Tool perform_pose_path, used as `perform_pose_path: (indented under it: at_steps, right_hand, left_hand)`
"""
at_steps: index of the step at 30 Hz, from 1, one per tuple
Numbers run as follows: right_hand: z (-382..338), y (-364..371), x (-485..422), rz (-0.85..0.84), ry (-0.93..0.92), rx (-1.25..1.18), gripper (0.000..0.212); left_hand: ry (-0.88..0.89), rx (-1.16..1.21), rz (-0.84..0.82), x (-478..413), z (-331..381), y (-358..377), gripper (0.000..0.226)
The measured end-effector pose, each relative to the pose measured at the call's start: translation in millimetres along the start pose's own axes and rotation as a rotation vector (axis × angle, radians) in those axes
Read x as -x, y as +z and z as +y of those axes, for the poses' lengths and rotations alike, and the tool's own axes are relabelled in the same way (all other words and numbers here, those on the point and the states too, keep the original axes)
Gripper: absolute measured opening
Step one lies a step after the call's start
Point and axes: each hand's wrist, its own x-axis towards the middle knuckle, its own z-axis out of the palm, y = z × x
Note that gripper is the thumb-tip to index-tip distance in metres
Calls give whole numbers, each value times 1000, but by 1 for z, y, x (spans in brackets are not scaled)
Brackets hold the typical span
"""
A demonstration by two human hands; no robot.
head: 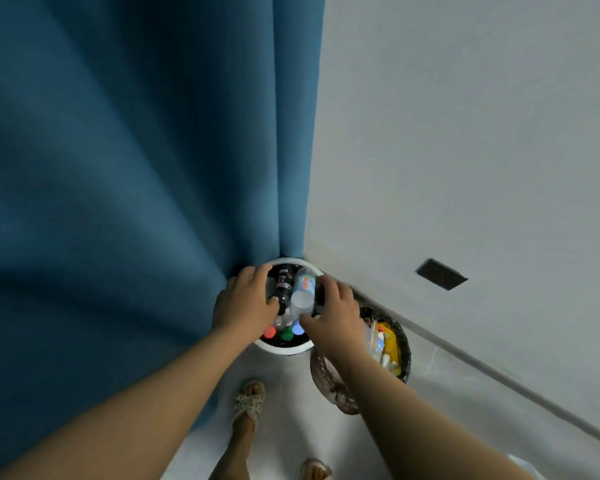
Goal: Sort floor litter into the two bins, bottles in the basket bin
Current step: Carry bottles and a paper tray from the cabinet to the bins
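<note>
Head view: our left hand [246, 303] curls round a dark plastic soda bottle [283, 285], our right hand [336, 313] grips a clear labelled water bottle [303, 289], both over the white-rimmed round bin [284, 348] already holding capped bottles [287, 334]. We should lower them upright into gaps before letting go.

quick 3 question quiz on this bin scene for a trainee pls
1. True or false: the left hand holds a dark bottle.
2. Which bin are both hands over? A) white-rimmed bin B) bag-lined bin
3. Fill in: the labelled bottle in the right hand is ___ (dark or clear).
Key: 1 true; 2 A; 3 clear
</note>
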Motion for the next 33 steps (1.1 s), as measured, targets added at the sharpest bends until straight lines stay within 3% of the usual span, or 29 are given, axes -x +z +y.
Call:
perform_pose_path:
  at_steps: [8, 15, 25, 33]
  right_hand:
    - [1, -49, 74, -97, -195, 132, 66]
    - [-24, -42, 137, -215, -350, 239, 66]
    - [-75, 54, 257, -453, -633, 414, 64]
    - [-94, 156, 405, -636, -835, 528, 65]
  left_hand:
    - [-87, 22, 169, 109, 22, -19, 52]
    - [-234, 38, 249, 203, 2, -33, 56]
    - [-566, 78, 319, 360, -89, -12, 57]
    - [-864, 169, 338, 527, -168, 18, 55]
